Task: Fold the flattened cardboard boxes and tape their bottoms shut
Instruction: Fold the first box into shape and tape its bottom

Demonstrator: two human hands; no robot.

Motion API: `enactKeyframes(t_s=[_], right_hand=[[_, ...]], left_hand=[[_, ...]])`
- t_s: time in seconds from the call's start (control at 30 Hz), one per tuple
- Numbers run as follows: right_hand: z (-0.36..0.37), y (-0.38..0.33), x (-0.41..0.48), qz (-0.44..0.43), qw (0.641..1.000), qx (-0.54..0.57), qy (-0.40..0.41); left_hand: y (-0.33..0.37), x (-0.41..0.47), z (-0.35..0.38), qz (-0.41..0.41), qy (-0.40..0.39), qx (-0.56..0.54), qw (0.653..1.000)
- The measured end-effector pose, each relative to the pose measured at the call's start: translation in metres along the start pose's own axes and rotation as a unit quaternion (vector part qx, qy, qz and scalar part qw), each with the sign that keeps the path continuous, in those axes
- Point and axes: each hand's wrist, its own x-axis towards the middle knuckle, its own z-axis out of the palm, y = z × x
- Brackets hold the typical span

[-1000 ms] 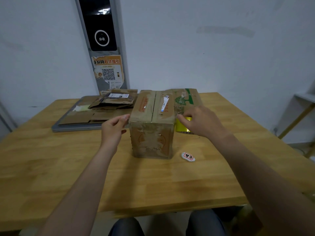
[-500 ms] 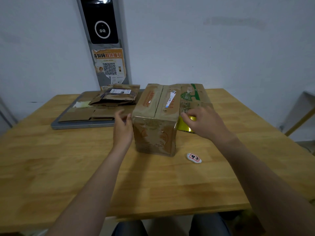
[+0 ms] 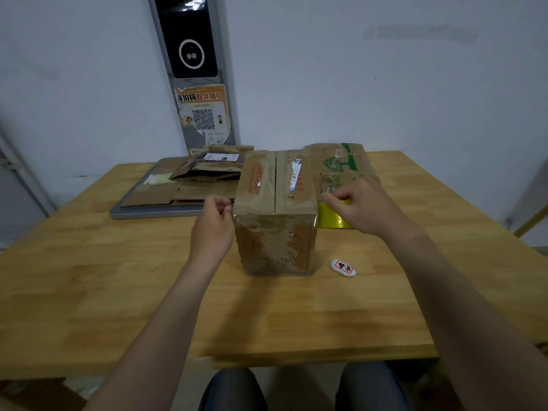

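Head view: a folded box (image 3: pixel 275 215) stands upright mid-worktop (image 3: pixel 89 277), closed flaps on top w/ a seam down the middle & glossy tape over the near top edge. The left hand (image 3: pixel 212 226) is at the box's upper left edge, fingers curled, thumb & forefinger pinching that edge. The right hand (image 3: pixel 364 206) is on the box's right side, fingers curled over a shiny yellow-green piece (image 3: pixel 332 216), fingertips at the box's upper right edge; can't tell if it grips anything. A second box (image 3: pixel 341 164) w/ green print sits just behind, touching the first. Flat cardboard (image 3: pixel 207 179) is piled on a grey tray (image 3: pixel 142 213) at back left. A small white oval tag (image 3: pixel 343 267) w/ red marks lies nr the box's front right corner
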Motion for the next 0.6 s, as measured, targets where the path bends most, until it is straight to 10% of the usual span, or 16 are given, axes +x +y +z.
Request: enactKeyframes(t_s=[0.13, 0.23, 0.6], right_hand=[[-0.001, 0.0, 0.001, 0.008, 1.0, 0.007, -0.011], [-0.001, 0.0, 0.001, 0.004, 1.0, 0.009, -0.007], [-0.001, 0.0, 0.0, 0.031, 0.999, -0.031, -0.014]], left_hand=[[0.021, -0.01, -0.011, 0.214, 0.065, 0.051, 0.973], [0.045, -0.022, 0.004, 0.355, -0.107, 0.125, 0.92], [0.054, -0.022, 0.038, 0.403, -0.168, 0.388, 0.812]])
